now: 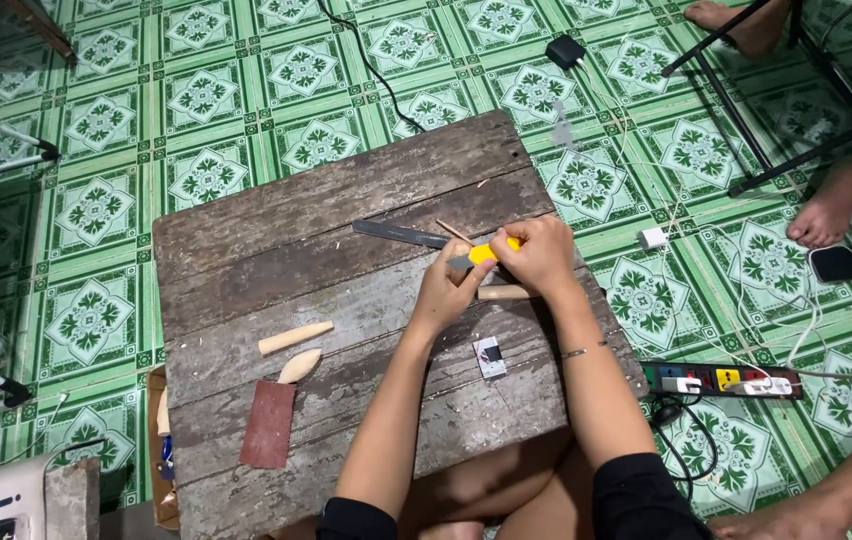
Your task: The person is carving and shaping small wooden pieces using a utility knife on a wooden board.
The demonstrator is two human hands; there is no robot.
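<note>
My right hand [538,255] grips a yellow-handled utility knife [484,254], its blade pointing left. My left hand [449,288] holds a small pale wooden piece [502,292] against the weathered wooden board [276,240], right beside the blade. Both hands meet over the board's right half. A thin wooden stick [453,231] and a dark metal ruler [399,234] lie just beyond my hands.
Two carved pale wood pieces [295,338] [300,366] and a reddish sandpaper sheet [269,424] lie at the board's left. A small white packet [490,357] sits between my arms. A power strip [723,380], cables, a phone [845,262] and another person's feet [830,212] are on the green tiled floor at right.
</note>
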